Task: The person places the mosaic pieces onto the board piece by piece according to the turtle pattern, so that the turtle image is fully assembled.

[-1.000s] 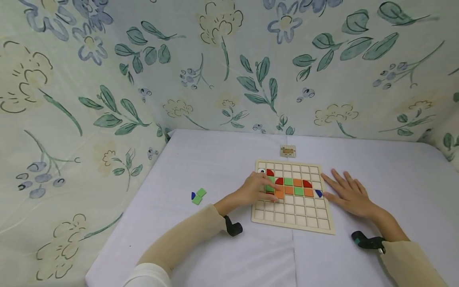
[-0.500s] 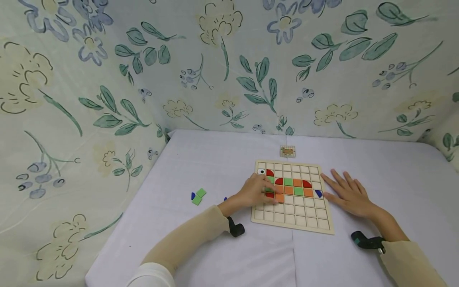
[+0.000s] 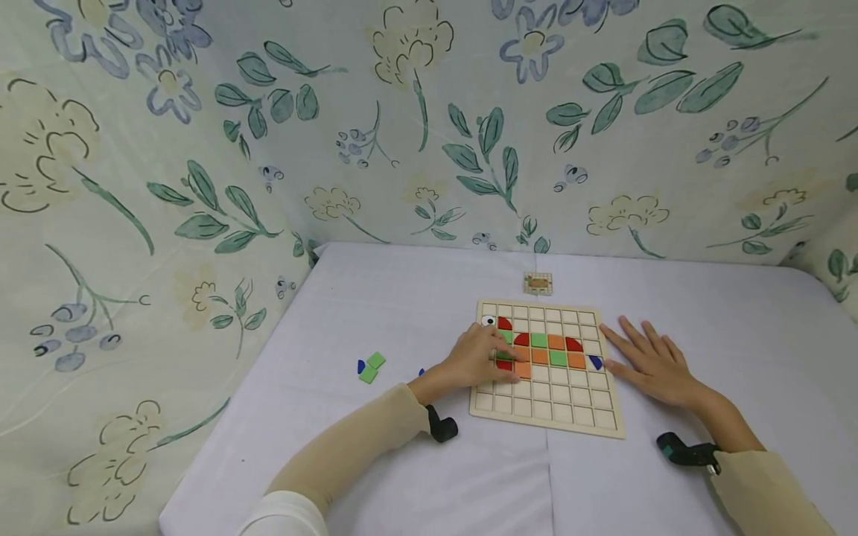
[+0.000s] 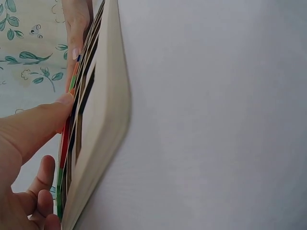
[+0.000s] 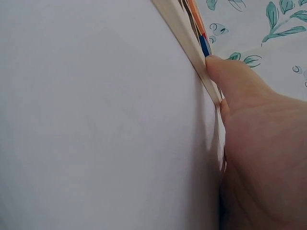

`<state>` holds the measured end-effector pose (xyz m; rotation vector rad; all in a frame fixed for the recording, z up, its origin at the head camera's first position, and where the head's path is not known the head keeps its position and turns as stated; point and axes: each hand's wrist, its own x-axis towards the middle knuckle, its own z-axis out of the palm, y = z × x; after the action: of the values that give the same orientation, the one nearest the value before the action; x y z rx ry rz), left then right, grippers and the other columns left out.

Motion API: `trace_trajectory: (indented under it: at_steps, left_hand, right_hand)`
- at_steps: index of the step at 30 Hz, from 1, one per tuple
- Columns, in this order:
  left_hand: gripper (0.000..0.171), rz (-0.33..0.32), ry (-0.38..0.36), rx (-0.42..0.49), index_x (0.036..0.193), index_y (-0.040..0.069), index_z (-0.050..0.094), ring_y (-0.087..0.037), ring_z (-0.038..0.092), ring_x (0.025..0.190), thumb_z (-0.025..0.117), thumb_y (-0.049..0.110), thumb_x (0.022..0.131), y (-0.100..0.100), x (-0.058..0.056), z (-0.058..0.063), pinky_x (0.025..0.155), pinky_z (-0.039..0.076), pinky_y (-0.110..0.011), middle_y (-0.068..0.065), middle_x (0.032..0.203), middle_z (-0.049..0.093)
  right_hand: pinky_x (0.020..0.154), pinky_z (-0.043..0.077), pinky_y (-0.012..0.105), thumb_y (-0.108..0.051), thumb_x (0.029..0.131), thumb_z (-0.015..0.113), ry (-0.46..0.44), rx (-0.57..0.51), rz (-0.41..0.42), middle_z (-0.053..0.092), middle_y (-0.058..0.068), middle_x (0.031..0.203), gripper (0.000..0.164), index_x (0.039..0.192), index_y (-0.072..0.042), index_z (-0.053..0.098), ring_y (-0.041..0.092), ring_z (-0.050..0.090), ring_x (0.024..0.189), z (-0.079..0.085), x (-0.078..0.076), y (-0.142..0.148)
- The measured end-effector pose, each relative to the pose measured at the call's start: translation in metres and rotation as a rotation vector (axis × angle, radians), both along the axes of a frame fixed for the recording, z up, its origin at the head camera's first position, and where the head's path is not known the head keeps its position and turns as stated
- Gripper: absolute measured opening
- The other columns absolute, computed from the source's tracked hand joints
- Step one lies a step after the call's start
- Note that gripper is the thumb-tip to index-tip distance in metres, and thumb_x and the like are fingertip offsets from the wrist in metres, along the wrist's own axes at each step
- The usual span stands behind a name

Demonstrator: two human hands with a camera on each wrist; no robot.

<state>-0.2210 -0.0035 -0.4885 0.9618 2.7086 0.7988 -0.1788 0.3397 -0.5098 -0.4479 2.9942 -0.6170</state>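
In the head view, a light wooden grid board (image 3: pixel 543 402) lies on the table. Green, orange and red tiles fill part of it, along with a white eye tile (image 3: pixel 488 321). My left hand (image 3: pixel 477 356) reaches over the board's left side. Its thumb and index finger stand apart and touch the board near a lower orange square tile (image 3: pixel 523 370); a red tile (image 3: pixel 504 365) shows between them. The left wrist view shows the thumb (image 4: pixel 45 117) on the tiled face. My right hand (image 3: pixel 660 368) lies spread at the right edge, its thumb beside a blue tile (image 3: pixel 595 362).
Two green square tiles (image 3: pixel 376 360) and a blue piece (image 3: pixel 361 366) lie on the white tablecloth (image 3: pixel 302 417) at left. Another blue bit (image 3: pixel 421 371) peeks out by the left wrist. A small pattern card (image 3: pixel 538 283) sits behind the board. A floral curtain (image 3: pixel 429 149) hangs behind.
My left hand has shifted slightly right and toward me, uncovering the eye tile, the red tile and a blue bit near the wrist. The right hand stays in place.
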Motion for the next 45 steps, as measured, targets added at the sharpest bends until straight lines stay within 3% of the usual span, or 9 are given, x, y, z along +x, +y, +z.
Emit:
trace_trajectory:
  at_steps: [7,19,27,37,45]
  left_hand:
    - [0.033,0.001,-0.018,-0.016,0.112,0.034,0.077,-0.012,0.043,0.11,0.082,0.044,0.081,0.001,0.0,0.0,0.09,0.036,-0.029,0.004,0.121,0.058]
    - [0.03,-0.005,0.001,-0.025,0.11,0.037,0.078,-0.011,0.043,0.105,0.082,0.044,0.081,0.001,0.0,0.001,0.086,0.035,-0.027,0.007,0.116,0.058]
    - [0.031,-0.013,-0.013,0.011,0.111,0.033,0.078,-0.012,0.043,0.105,0.082,0.043,0.081,-0.005,0.001,0.013,0.086,0.036,-0.028,0.005,0.119,0.058]
    - [0.031,0.043,-0.086,0.1,0.111,0.031,0.078,-0.013,0.042,0.106,0.083,0.039,0.081,-0.03,-0.001,0.033,0.084,0.038,-0.029,0.007,0.114,0.057]
    - [0.034,0.066,-0.128,0.185,0.115,0.03,0.077,-0.018,0.041,0.112,0.082,0.039,0.083,-0.067,-0.005,0.04,0.089,0.041,-0.041,0.004,0.116,0.056]
  right_hand:
    - [0.107,-0.011,0.069,-0.048,0.101,0.051,-0.006,-0.002,0.0,0.003,0.026,0.163,0.075,0.161,-0.017,0.017,0.053,-0.011,0.144,0.001,0.0,0.0]
    - [0.107,-0.013,0.069,-0.048,0.101,0.05,-0.014,-0.003,-0.003,0.002,0.025,0.163,0.075,0.161,-0.017,0.016,0.052,-0.012,0.144,0.001,0.0,0.0]
    - [0.107,-0.012,0.069,-0.048,0.101,0.051,-0.001,-0.003,-0.001,0.003,0.025,0.163,0.075,0.161,-0.018,0.016,0.052,-0.012,0.144,0.0,0.0,0.0]
    - [0.107,-0.012,0.069,-0.048,0.101,0.051,0.0,-0.006,-0.004,0.003,0.025,0.163,0.075,0.16,-0.017,0.017,0.052,-0.012,0.145,-0.001,0.001,-0.001]
    - [0.107,-0.015,0.066,-0.049,0.101,0.051,0.028,-0.025,-0.002,0.002,0.02,0.165,0.074,0.161,-0.026,0.015,0.049,-0.013,0.146,-0.008,-0.001,0.004]
